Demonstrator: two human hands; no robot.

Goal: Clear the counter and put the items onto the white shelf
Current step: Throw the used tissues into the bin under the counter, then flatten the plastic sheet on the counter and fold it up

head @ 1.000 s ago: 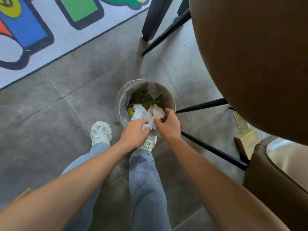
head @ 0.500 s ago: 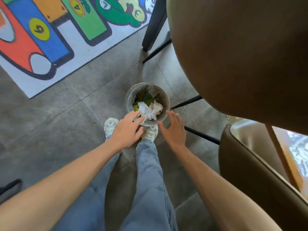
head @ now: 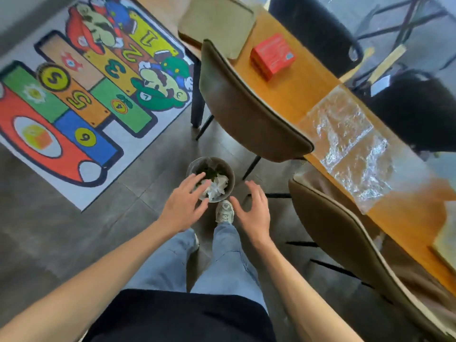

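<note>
both hands hang over the grey tiled floor [head: 61, 243] with fingers spread and nothing in either grip. the left hand [head: 183, 204] hovers across the near left rim of a small round waste bin [head: 228, 172], its fingertips overlapping the opening; whether they touch the rim cannot be told. the right hand [head: 254, 213] is just right of the bin, palm down, apart from it. inside the bin lies crumpled white tissue [head: 217, 187] on top of dark green scraps [head: 209, 172]. one pale sneaker [head: 224, 212] stands just beside the bin's near edge, between the two hands, below light blue jeans [head: 229, 262].

to the right runs a long wooden tabletop [head: 291, 95]. on it sits a red box [head: 272, 56], and beside that, at the far end, a beige mat [head: 217, 25]. nearer along the tabletop lies a sheet of clear crinkled plastic [head: 350, 146]. two brown chairs are pushed up to the tabletop: a far chair [head: 246, 112] and a near chair [head: 345, 243], with the bin on the floor close to the gap between them. a colourful cartoon rug [head: 81, 99] with numbered panels covers the floor to the left. the white shelf is out of view.
</note>
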